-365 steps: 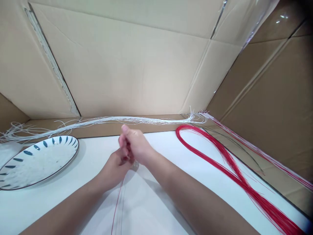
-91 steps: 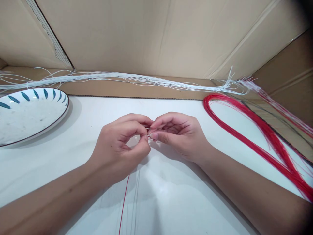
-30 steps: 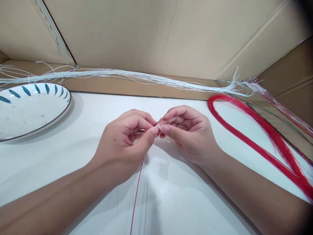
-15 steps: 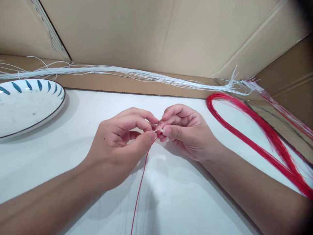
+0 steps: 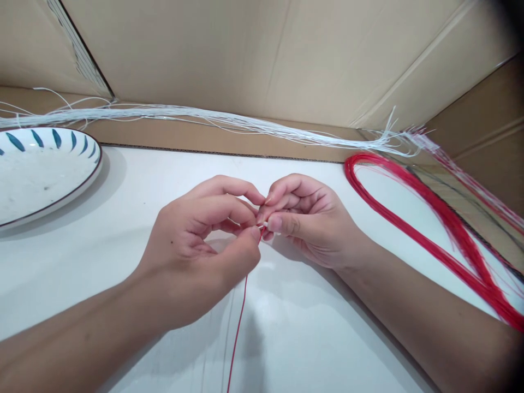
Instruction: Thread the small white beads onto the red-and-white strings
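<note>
My left hand (image 5: 200,245) and my right hand (image 5: 311,218) meet fingertip to fingertip just above the white table. Between the right thumb and forefinger sits a small white piece (image 5: 265,224), mostly covered by the fingers. The left thumb and forefinger are pinched on a thin red cord (image 5: 238,322) right beside that piece. From the pinch the cord runs down toward the lower edge of the view. How cord and white piece are joined is hidden by the fingertips. The other fingers of both hands are curled.
At the left stands an oval white plate (image 5: 88,173) with blue leaf marks. A looped bundle of red cords (image 5: 393,221) lies on the right. Along the back, white cords (image 5: 229,121) stretch across a cardboard ledge (image 5: 164,132) below a cardboard wall (image 5: 204,49).
The left thumb has shifted down and closer over the red cord. Less of the cord and white piece shows between the fingertips. The view has moved slightly, so the plate appears farther left.
</note>
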Action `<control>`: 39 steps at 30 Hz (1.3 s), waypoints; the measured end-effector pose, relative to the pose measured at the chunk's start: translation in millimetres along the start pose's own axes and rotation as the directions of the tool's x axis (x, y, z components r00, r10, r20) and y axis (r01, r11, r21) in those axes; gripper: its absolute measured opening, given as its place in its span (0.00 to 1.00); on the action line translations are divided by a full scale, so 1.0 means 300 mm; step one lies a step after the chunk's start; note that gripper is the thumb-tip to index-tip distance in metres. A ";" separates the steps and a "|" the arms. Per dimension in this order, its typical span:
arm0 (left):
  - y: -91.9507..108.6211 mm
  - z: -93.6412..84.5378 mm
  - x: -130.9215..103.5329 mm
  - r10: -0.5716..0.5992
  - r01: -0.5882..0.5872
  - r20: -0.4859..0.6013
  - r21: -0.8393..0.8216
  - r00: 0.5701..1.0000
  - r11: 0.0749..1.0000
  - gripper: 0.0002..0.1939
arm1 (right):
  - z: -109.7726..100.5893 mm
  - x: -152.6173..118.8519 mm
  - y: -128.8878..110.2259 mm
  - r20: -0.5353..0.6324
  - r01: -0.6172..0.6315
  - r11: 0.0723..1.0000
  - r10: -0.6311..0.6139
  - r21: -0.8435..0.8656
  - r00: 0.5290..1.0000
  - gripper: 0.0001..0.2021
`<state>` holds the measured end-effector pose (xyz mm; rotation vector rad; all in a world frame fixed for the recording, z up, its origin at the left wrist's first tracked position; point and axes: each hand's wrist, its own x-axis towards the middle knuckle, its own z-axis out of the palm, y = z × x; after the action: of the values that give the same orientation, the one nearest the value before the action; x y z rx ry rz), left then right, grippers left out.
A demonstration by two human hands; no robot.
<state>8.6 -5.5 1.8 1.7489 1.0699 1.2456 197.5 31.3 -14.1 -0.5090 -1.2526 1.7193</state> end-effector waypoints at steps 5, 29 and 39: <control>0.000 -0.002 -0.004 0.016 -0.016 0.007 0.028 1.000 0.999 0.10 | 0.000 -0.004 0.000 0.006 0.019 1.000 -0.019 -0.017 1.000 0.07; 0.005 -0.005 -0.007 0.098 -0.093 -0.022 0.157 0.995 0.983 0.10 | 0.017 0.000 -0.005 -0.082 0.076 0.985 -0.090 -0.156 0.993 0.09; 0.011 0.002 0.000 0.063 -0.058 -0.029 0.156 0.998 0.986 0.10 | 0.021 -0.004 -0.008 -0.115 0.072 0.978 -0.096 -0.196 0.989 0.08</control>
<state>9.8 -6.8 4.7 1.8953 1.1680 1.2619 194.2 27.2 -9.7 -0.6569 -1.3376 1.4816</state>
